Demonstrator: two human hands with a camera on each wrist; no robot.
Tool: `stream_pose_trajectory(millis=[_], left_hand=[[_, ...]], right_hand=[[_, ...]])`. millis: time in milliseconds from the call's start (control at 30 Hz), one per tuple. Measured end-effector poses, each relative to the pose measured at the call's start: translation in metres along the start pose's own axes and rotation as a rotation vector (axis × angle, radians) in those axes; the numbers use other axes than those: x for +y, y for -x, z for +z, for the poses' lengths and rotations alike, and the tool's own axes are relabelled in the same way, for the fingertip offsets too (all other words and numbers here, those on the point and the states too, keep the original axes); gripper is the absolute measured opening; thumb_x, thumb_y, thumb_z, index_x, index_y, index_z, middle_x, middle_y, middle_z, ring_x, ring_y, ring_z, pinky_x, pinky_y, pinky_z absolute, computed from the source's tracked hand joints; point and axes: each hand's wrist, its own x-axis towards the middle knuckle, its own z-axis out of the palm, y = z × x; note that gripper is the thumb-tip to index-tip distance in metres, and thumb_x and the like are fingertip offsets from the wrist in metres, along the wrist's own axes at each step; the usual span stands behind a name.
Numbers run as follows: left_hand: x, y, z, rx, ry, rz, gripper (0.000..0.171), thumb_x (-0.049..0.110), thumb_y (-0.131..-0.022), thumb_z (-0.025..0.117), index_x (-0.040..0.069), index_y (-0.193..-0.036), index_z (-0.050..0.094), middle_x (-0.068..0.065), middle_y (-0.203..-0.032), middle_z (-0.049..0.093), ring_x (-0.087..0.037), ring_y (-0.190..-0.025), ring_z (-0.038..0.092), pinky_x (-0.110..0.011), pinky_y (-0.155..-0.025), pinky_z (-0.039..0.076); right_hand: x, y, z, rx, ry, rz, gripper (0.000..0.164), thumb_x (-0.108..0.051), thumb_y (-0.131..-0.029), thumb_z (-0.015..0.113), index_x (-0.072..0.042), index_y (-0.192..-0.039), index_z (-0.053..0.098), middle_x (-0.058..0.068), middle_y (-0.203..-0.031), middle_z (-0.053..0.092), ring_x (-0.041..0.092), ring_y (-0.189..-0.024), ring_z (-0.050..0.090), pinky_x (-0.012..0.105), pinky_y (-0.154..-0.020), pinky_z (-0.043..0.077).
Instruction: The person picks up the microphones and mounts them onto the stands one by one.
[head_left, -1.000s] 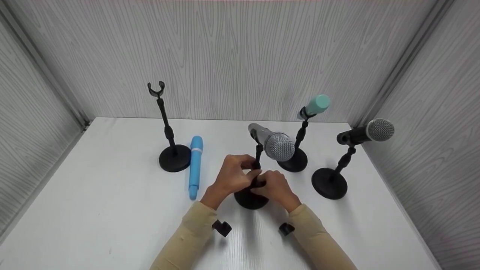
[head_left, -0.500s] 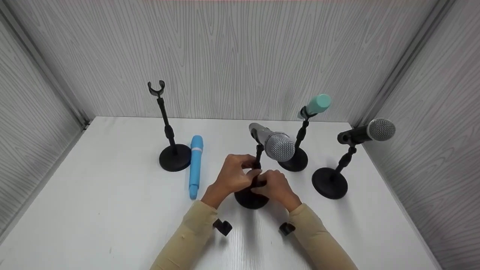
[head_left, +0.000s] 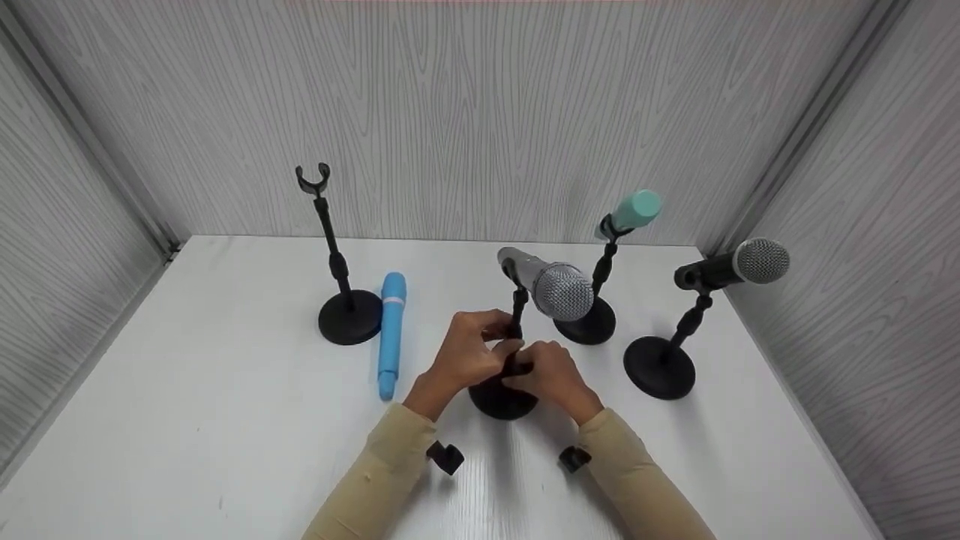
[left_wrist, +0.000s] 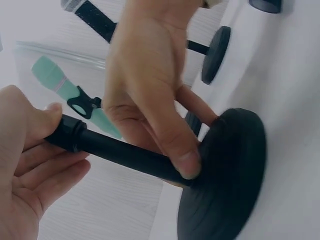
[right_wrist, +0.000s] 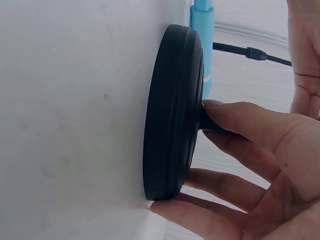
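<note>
In the middle of the table, a silver microphone (head_left: 551,285) rests in the clip of a black microphone stand (head_left: 501,401), its mesh head facing the viewer. My left hand (head_left: 471,351) pinches the stand's pole at the dark collar (left_wrist: 70,132) partway up, thumb on one side and fingers on the other. Lower down, my right hand (head_left: 551,375) pinches the foot of the pole just above the round base (left_wrist: 225,170). In the right wrist view, the lower fingers of that hand touch the base's rim (right_wrist: 172,115). The base stands on the table.
Left of the hands lies a blue microphone (head_left: 391,337), beside a stand with a vacant clip (head_left: 349,316). To the right stand a stand with a mint-green microphone (head_left: 636,208) and another with a black microphone (head_left: 720,268). Grey wood-grain panels (head_left: 480,112) enclose the white table (head_left: 225,420).
The silver microphone's head has turned very slightly to the right. Both hands keep their grips on the stand in the same places.
</note>
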Motion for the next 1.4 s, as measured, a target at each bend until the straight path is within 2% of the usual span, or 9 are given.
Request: stream_pose_trajectory(millis=[67, 200, 300, 467, 733, 1067, 1200, 1300, 1400], left_hand=[[-0.0004, -0.0005, -0.0006, -0.042, 0.014, -0.034, 0.013, -0.001, -0.086, 0.071, 0.003, -0.098, 0.074, -0.01, -0.092, 0.076, -0.022, -0.09, 0.076, -0.035, -0.085, 0.063], [0.0004, -0.0014, -0.0053, -0.145, 0.039, -0.087, 0.017, 0.001, -0.093, 0.066, 0.006, -0.107, 0.073, -0.009, -0.105, 0.077, -0.027, -0.104, 0.076, -0.041, -0.095, 0.06], [-0.0001, -0.0013, -0.0088, -0.168, 0.038, -0.094, 0.021, -0.001, -0.093, 0.065, 0.005, -0.11, 0.075, -0.009, -0.107, 0.077, -0.026, -0.104, 0.076, -0.042, -0.096, 0.06], [-0.0015, -0.0013, -0.0087, -0.114, 0.017, -0.044, 0.022, -0.008, -0.087, 0.067, 0.003, -0.103, 0.078, -0.01, -0.097, 0.079, -0.021, -0.091, 0.077, -0.037, -0.086, 0.063], [0.0, 0.0005, -0.004, -0.049, 0.036, -0.014, 0.022, -0.01, -0.082, 0.069, 0.0, -0.098, 0.08, -0.011, -0.09, 0.08, -0.02, -0.082, 0.078, -0.03, -0.078, 0.063], [-0.001, 0.0008, -0.0017, 0.01, 0.038, 0.01, 0.026, -0.012, -0.078, 0.069, 0.003, -0.096, 0.082, -0.011, -0.088, 0.081, -0.023, -0.084, 0.079, -0.037, -0.081, 0.064], [-0.0015, 0.0002, -0.0032, 0.044, -0.024, 0.029, 0.011, 0.004, -0.078, 0.083, 0.006, -0.089, 0.082, -0.006, -0.083, 0.081, -0.015, -0.079, 0.079, -0.033, -0.078, 0.064], [-0.0022, 0.0, -0.0053, 0.048, -0.059, 0.025, 0.018, 0.019, -0.076, 0.091, 0.008, -0.085, 0.081, -0.004, -0.079, 0.08, -0.01, -0.075, 0.077, -0.03, -0.075, 0.063], [-0.0024, -0.0004, -0.0068, 0.036, -0.039, 0.012, 0.023, 0.021, -0.076, 0.092, 0.006, -0.088, 0.08, -0.006, -0.08, 0.079, -0.011, -0.074, 0.076, -0.032, -0.074, 0.064]], right_hand=[[0.0, 0.0001, 0.0002, 0.007, 0.001, 0.004, 0.031, -0.021, -0.077, 0.086, -0.017, -0.061, 0.06, -0.011, -0.058, 0.046, 0.009, -0.061, 0.041, 0.025, -0.056, 0.033], [0.0009, -0.0004, 0.0025, 0.023, 0.007, -0.028, 0.015, -0.02, -0.077, 0.087, -0.012, -0.072, 0.075, -0.005, -0.063, 0.067, 0.007, -0.063, 0.049, 0.027, -0.057, 0.041], [0.002, -0.0002, 0.0039, 0.02, 0.008, -0.047, 0.017, -0.018, -0.078, 0.087, -0.011, -0.071, 0.073, -0.005, -0.063, 0.067, 0.006, -0.062, 0.046, 0.025, -0.056, 0.039], [0.0011, 0.0004, 0.0024, 0.0, 0.0, -0.037, 0.026, -0.019, -0.078, 0.087, -0.013, -0.064, 0.065, -0.012, -0.058, 0.048, 0.007, -0.059, 0.038, 0.022, -0.053, 0.031], [0.0001, 0.0015, -0.0016, -0.036, -0.016, -0.007, 0.027, -0.02, -0.078, 0.087, -0.015, -0.063, 0.065, -0.012, -0.058, 0.045, 0.008, -0.059, 0.039, 0.023, -0.054, 0.031], [-0.0014, 0.0023, -0.001, -0.034, -0.033, 0.011, 0.026, -0.019, -0.078, 0.087, -0.016, -0.063, 0.065, -0.012, -0.058, 0.048, 0.008, -0.061, 0.041, 0.023, -0.055, 0.033], [-0.0028, 0.0036, 0.0006, 0.019, -0.008, -0.01, 0.038, -0.021, -0.078, 0.088, -0.016, -0.06, 0.055, -0.011, -0.06, 0.041, 0.009, -0.061, 0.038, 0.023, -0.055, 0.03], [-0.0044, 0.0051, 0.003, 0.06, 0.006, -0.023, 0.042, -0.021, -0.078, 0.089, -0.013, -0.061, 0.051, -0.01, -0.061, 0.037, 0.011, -0.061, 0.037, 0.024, -0.054, 0.029], [-0.0054, 0.0056, 0.0048, 0.082, 0.004, -0.015, 0.038, -0.021, -0.077, 0.089, -0.01, -0.064, 0.055, -0.009, -0.062, 0.038, 0.011, -0.061, 0.038, 0.025, -0.055, 0.03]])
